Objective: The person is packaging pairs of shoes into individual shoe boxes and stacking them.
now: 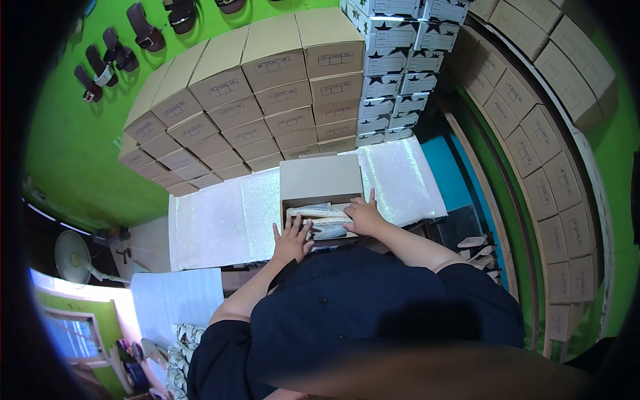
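Note:
In front of me on the table stands an open cardboard box (320, 177), its lid raised on the far side. Inside lie pale items in clear plastic wrapping (327, 229); their exact kind is hard to make out. My left hand (291, 243) rests at the box's near left corner, fingers spread, their tips on the wrapped contents. At the right side my right hand (366, 217) lies over the box's edge, fingers apart, some reaching onto the contents. Neither hand visibly grips anything.
Stacked brown boxes (273, 70) line the table's (220, 220) back, beside white boxes with black stars (387, 63). Sandals (145, 27) hang on the green wall. More boxes (543, 137) fill shelves at right. A fan (72, 257) stands at left.

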Motion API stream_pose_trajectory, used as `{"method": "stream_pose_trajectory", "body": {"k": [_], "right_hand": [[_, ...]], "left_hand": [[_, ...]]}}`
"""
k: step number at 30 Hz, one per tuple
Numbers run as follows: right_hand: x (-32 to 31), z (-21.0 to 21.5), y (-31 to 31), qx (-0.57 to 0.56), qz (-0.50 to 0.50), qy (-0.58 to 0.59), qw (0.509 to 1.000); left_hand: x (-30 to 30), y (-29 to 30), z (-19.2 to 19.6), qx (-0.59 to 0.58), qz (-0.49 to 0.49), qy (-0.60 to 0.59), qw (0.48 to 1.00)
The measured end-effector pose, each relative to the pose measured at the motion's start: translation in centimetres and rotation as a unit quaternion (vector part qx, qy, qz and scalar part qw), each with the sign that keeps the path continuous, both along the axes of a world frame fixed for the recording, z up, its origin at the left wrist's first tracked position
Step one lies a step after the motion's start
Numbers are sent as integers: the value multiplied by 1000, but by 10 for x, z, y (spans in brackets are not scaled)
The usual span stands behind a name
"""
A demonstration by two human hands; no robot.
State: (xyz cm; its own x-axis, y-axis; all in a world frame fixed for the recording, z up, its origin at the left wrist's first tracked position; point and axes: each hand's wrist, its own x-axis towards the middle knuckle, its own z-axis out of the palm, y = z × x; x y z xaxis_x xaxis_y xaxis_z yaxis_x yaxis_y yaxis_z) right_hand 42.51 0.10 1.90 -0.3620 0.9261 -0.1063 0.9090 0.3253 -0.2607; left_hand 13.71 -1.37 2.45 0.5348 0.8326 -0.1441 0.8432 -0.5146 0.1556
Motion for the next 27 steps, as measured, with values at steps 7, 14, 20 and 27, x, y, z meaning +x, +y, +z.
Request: {"method": "stream_pose_trajectory", "body": {"k": [7, 14, 20, 27], "right_hand": [[54, -5, -22, 90, -42, 88, 991], [64, -31, -58, 14, 18, 8, 1000], [54, -36, -31, 1, -33, 31, 999], [49, -23, -11, 6, -27, -11, 1000]], "left_hand": [[-27, 13, 16, 4, 144, -49, 988], [-61, 19, -16, -65, 116, -67, 989], [-55, 23, -31, -50, 105, -103, 988], [-48, 26, -21, -16, 90, -61, 994]]}}
